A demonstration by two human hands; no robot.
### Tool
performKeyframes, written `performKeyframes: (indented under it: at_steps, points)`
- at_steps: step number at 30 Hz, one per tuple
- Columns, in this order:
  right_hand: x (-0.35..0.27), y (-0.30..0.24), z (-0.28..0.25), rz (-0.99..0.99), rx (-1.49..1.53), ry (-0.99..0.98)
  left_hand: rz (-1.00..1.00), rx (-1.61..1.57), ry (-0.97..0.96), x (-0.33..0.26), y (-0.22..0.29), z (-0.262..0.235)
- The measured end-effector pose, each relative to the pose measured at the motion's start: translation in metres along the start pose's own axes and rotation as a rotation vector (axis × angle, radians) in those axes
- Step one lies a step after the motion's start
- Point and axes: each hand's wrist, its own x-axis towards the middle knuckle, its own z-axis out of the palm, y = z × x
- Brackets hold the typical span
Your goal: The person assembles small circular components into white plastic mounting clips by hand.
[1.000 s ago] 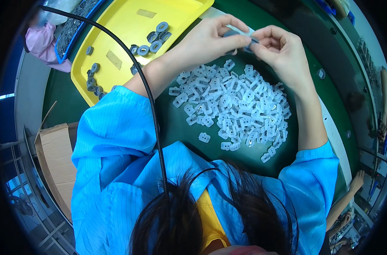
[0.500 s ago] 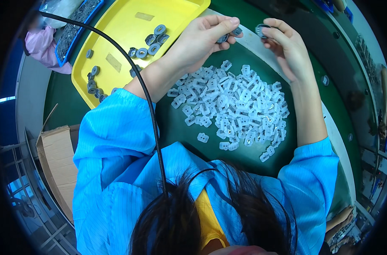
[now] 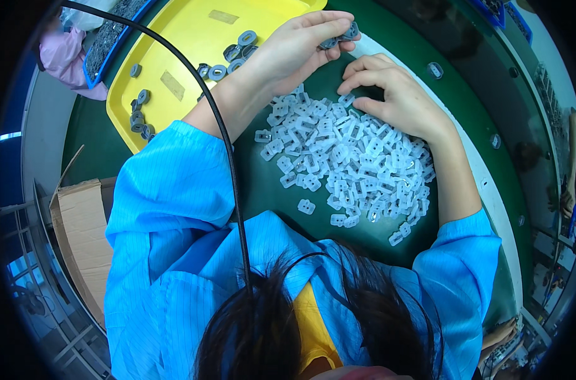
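Note:
My left hand [image 3: 310,38] is closed on a few small grey oval plastic parts [image 3: 349,31] over the far end of the green work surface. Below and to its right, my right hand [image 3: 386,92] has its thumb and fingers apart at the far edge of a heap of small translucent white plastic pieces [image 3: 351,152]. One white piece [image 3: 345,99] lies between its fingertips, not visibly gripped. A single oval part [image 3: 435,69] rests on the green strip at the far right, beyond the pale rail.
A yellow tray [image 3: 193,50] with several grey parts stands at the left, beneath my left forearm. Another part [image 3: 495,140] lies on the green strip [image 3: 484,101]. A black cable [image 3: 221,139] crosses the view. A cardboard box [image 3: 82,234] and a person in pink [image 3: 66,57] are at left.
My right hand has let go of the grey part it held, now on the green strip, and has come down to the white heap with fingers apart. My left hand stays closed on its parts.

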Motion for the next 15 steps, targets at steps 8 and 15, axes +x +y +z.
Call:
performKeyframes:
  at_steps: [8,15]
  points:
    - [-0.007,-0.006,-0.022,0.376,0.656,0.100,0.181,0.596,-0.013,-0.004,-0.007,0.008]
    - [-0.008,-0.013,-0.019,0.335,0.335,0.414,0.401,0.976,-0.012,-0.015,-0.012,0.029]
